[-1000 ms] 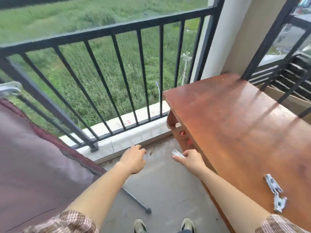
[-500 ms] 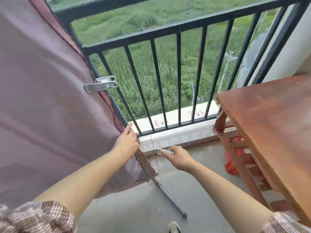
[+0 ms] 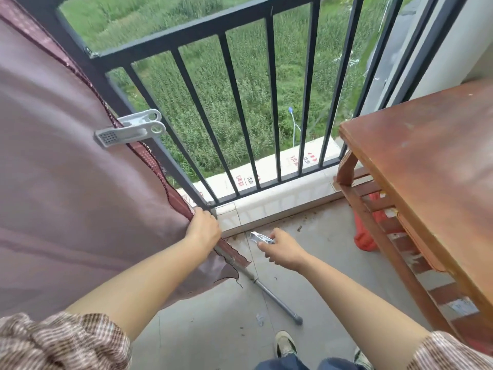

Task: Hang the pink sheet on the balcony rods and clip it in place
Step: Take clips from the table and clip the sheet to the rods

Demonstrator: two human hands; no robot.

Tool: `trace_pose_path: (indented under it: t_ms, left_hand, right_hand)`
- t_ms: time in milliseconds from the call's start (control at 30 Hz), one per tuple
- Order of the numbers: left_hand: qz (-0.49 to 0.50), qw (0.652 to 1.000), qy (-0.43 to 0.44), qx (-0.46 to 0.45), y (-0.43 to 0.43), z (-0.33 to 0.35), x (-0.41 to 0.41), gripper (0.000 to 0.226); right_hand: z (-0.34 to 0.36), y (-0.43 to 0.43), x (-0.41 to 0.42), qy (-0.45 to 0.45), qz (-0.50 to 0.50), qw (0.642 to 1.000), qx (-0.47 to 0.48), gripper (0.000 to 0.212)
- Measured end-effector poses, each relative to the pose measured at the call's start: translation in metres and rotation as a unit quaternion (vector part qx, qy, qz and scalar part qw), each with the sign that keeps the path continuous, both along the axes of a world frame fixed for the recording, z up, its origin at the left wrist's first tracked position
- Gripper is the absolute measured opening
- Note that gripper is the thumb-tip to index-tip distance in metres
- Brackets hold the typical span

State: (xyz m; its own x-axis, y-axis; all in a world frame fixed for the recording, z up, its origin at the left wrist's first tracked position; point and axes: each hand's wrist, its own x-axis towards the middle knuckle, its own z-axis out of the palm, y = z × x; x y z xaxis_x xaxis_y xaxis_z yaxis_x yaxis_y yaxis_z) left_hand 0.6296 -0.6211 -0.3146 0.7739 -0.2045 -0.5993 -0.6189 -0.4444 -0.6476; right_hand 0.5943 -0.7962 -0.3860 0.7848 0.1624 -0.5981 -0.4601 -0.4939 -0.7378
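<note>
L hand point(image 3: 204, 231) clamps pink sheet point(image 3: 66, 182) hem; R hand point(image 3: 282, 249) at its 3 o'clock pinches clip point(image 3: 261, 238). I fear hem slips if L eases.

Head camera looks down, close over railing point(image 3: 186, 46)

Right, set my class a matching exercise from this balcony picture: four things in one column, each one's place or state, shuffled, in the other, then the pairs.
Things
1. left hand
2. right hand
3. white clip
4. grey rod

Places and states
A. lies on the floor
B. clamped on the pink sheet at the railing
C. grips the sheet's lower edge
D. holds a loose clip

Pairs: 1-C, 2-D, 3-B, 4-A
</note>
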Motion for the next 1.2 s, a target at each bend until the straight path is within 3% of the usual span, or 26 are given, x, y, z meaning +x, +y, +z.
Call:
trace_pose_path:
  t_ms: [200, 400, 567, 1067, 1200]
  left_hand:
    - [0.015, 0.994, 0.013, -0.11, -0.004, 0.005, 0.008, 0.032]
    - [0.037, 0.987, 0.012, -0.154, -0.002, 0.013, 0.015, 0.035]
    - [0.102, 0.98, 0.008, -0.169, 0.002, 0.006, 0.019, 0.032]
    - [0.052, 0.984, 0.015, -0.172, 0.013, 0.0, 0.019, 0.016]
    - [0.06, 0.981, 0.015, -0.187, 0.014, -0.001, 0.02, 0.023]
  right_hand:
    - [0.002, -0.011, 0.002, -0.035, 0.015, 0.999, 0.0, 0.025]
    - [-0.002, 0.001, 0.005, -0.079, 0.013, 0.996, -0.038, 0.023]
    - [-0.003, 0.022, 0.011, -0.114, 0.029, 0.991, -0.06, 0.023]
    - [-0.007, 0.065, 0.036, -0.141, 0.054, 0.988, -0.042, 0.026]
    - [-0.015, 0.071, 0.035, -0.133, 0.047, 0.989, -0.043, 0.017]
